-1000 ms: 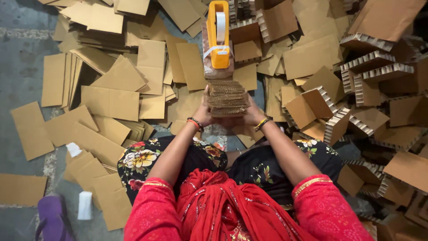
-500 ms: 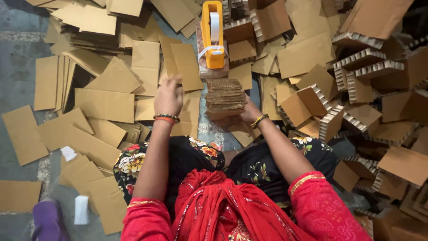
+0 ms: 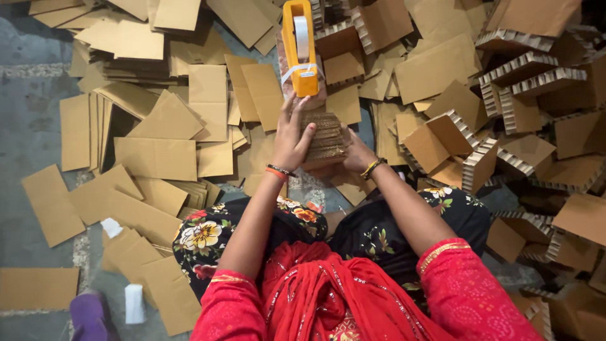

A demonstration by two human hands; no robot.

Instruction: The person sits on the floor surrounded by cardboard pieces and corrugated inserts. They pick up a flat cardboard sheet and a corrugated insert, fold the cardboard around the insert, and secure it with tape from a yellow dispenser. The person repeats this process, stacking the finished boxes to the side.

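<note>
Matt brown corrugated cardboard stack (image 3: 323, 136), glossy orange plastic tape dispenser (image 3: 299, 47), smooth cardboard sheets (image 3: 154, 158), rough grey floor (image 3: 25, 95)

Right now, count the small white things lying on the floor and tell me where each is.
2. One small white piece lies at the left among flat cardboard sheets; the other white piece lies lower left on the grey floor, beside a purple thing. More may be hidden under cardboard.
</note>
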